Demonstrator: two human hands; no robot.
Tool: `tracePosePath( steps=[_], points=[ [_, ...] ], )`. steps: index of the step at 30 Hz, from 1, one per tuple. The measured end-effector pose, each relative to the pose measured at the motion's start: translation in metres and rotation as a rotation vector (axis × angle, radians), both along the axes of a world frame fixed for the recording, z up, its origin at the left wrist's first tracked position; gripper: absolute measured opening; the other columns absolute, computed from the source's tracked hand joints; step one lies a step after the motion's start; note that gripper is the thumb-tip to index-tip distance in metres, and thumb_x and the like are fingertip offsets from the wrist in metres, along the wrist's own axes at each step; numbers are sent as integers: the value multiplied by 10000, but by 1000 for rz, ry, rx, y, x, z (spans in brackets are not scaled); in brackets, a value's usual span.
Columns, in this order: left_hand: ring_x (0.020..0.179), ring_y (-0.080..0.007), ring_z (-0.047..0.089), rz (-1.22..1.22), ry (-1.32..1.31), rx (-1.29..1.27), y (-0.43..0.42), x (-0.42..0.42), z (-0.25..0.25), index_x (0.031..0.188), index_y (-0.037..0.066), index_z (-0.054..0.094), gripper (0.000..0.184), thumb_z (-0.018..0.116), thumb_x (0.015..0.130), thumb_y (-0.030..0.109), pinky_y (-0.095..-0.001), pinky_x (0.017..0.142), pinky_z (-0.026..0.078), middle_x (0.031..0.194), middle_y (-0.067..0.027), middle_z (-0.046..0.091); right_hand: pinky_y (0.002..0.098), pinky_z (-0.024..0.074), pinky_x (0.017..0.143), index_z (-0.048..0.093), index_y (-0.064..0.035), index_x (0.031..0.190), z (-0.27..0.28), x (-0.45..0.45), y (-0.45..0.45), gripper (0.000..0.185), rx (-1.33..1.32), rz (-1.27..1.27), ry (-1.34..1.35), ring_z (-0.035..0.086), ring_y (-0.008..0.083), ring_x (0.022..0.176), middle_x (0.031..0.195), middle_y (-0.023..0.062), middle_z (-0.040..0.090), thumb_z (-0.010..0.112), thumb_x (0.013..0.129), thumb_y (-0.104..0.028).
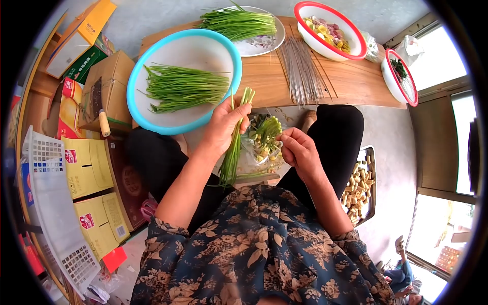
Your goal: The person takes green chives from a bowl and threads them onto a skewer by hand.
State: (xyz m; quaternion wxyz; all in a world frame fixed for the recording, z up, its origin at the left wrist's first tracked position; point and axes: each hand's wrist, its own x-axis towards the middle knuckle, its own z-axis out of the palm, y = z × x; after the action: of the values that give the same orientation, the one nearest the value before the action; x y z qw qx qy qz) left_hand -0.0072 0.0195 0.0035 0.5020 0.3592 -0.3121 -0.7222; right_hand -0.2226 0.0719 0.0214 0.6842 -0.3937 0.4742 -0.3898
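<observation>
While gripping a bunch of green stalks [231,161] at the middle of the frame, clamped firmly between thumb and fingers of the left hand [225,121], held the right hand [300,150] just beside a heap of short greens [268,133], with thumb and fingertips together; could not tell if pinching anything. Had the left hand close to the lower right rim of the blue-rimmed bowl [193,48], with little room on that side, and saw that bowl overlapping the near edge of the wooden table [262,76]. Found bare wood between bowl and metal skewers [302,73] at upper centre, and more between skewers and the small red-rimmed bowl [408,90] at upper right. Noted open grey floor [389,134] at right, above and beside a dark-edged tray [374,183]. Spotted white characters on a green box [84,63] at upper left, too small to read surely; red logos on yellow cartons [89,168] at left, likewise unreadable, plus a barcode label [121,231] on the lower carton; and a round emblem on a brown box [122,175] just beside.
</observation>
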Motion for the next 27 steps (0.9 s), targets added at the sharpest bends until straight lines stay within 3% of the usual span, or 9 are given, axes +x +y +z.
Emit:
tracePosePath(
  steps=[27],
  points=[
    [649, -110, 559, 57, 67, 64, -2, 6, -13, 990, 111, 605, 170, 715, 870, 161, -267, 574, 429, 788, 30, 569, 201, 228, 424, 580, -7, 968, 19, 13, 9, 159, -7, 76, -48, 304, 32, 447, 549, -58, 399, 512, 991, -150]
  ],
)
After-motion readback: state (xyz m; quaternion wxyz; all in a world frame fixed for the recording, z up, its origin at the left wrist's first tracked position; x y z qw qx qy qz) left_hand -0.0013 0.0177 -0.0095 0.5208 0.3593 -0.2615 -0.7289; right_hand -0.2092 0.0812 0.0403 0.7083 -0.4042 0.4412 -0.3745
